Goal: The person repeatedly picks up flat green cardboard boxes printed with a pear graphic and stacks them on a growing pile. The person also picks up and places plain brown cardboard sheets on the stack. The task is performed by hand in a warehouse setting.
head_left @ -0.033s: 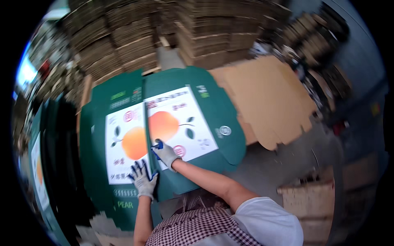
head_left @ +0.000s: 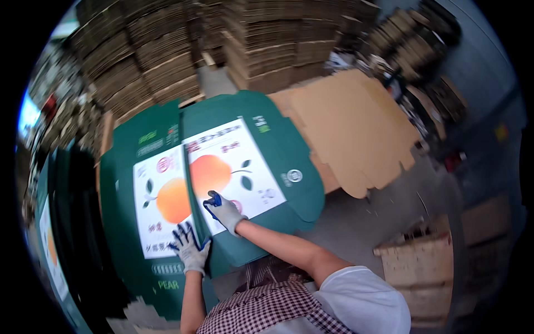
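Two flat green carton blanks lie side by side, both printed with orange fruit on white panels. The left carton blank (head_left: 119, 222) and the right carton blank (head_left: 300, 203) meet along a slanting seam. My left hand (head_left: 192, 250), in a pale work glove with blue fingers, presses flat on the lower part of the left blank, fingers spread. Over the lower left of the right blank's white panel, close to the seam, is my gloved right hand (head_left: 224, 214). Its fingers are curled in; whatever they may grip is hidden.
A plain brown cardboard sheet (head_left: 356, 131) lies to the right. Tall stacks of flat cardboard (head_left: 278, 42) stand at the back. More green blanks (head_left: 50, 234) stand at the far left. A wooden crate (head_left: 417, 261) sits on the floor at lower right.
The view has shifted slightly, so the blanks and stacks appear farther left. My left hand still lies flat on the left blank; my right hand stays near the seam, fingers curled.
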Tool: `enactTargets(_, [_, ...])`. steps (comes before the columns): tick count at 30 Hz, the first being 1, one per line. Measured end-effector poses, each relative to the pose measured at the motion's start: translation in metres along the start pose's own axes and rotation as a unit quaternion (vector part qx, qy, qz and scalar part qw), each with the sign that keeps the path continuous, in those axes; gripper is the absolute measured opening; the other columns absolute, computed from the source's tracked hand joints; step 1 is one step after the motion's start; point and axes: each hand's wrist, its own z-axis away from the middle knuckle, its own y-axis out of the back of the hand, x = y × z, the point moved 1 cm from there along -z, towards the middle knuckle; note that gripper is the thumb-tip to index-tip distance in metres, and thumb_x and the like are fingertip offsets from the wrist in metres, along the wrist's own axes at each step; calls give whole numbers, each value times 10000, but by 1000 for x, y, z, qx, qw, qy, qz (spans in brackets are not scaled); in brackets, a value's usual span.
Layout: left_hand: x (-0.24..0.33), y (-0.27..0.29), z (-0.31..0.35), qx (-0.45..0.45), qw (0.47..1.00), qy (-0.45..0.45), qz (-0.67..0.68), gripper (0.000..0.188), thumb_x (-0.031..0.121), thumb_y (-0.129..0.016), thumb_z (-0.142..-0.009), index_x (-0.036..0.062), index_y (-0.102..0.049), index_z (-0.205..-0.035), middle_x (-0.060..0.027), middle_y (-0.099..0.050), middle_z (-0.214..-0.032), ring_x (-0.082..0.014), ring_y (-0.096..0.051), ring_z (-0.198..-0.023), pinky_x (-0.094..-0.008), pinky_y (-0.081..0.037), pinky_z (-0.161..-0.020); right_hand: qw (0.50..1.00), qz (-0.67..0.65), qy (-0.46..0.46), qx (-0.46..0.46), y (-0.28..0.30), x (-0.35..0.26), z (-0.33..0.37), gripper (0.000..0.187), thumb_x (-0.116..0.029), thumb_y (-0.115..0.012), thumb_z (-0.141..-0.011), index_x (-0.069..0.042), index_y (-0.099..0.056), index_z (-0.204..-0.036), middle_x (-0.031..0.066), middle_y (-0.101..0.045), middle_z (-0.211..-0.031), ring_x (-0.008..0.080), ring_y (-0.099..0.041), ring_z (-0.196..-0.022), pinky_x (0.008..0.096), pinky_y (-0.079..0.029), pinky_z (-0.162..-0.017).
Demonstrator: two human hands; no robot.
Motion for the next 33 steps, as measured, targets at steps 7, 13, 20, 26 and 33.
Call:
enactTargets(7, [-25, -11, -25, 40, 997, 62, -11, 732, 429, -546, -775, 164, -239, -1385, -79, -90, -1470, -319, -69, -1344, -559, -27, -1038, 767, 120, -93, 623, 257, 159, 90, 616, -258, -708, -702, -2, -444, -1196, 182, -539, -1124, 301, -521, -1032, 357, -414, -875])
enactTargets(13, [-30, 3, -47, 10, 996, 89, 4, 716, 421, -566, -773, 159, -271, -1371, -96, -143, -1452, -324, -104, -1336, -549, -67, -1041, 707, -271, -350, 552, 326, 261, 113, 370, -195, -695, -724, -57, -537, -1029, 112, -592, -876, 239, -578, -774, 348, -484, -684])
enactTargets(20, [16, 29, -45, 145, 981, -112, 67, 620, 299, -593, -765, 102, -374, -1310, -136, -334, -1349, -308, -287, -1250, -432, -204, -1026, 689, -618, -146, 348, 373, 180, 109, 77, -99, -602, -759, -109, -530, -732, 51, -524, -577, 175, -541, -503, 270, -466, -453])
enactTargets(26, [133, 54, -30, -261, 794, -138, 532, 508, 366, -458, -889, 20, -421, -1260, -140, -520, -1184, -250, -498, -1090, -354, -369, -936, 757, -608, -54, 232, 324, 78, 130, 69, -124, -550, -821, -64, -540, -852, 63, -555, -693, 177, -554, -605, 282, -481, -566])
enactTargets(33, [184, 35, -29, -414, 439, -32, 797, 485, 226, -562, -821, 1, -404, -1221, -163, -547, -1103, -272, -552, -1010, -375, -449, -876, 858, -487, -67, -149, 179, 72, 188, 327, -199, -447, -902, -14, -459, -1172, 117, -543, -1115, 222, -543, -998, 341, -443, -838])
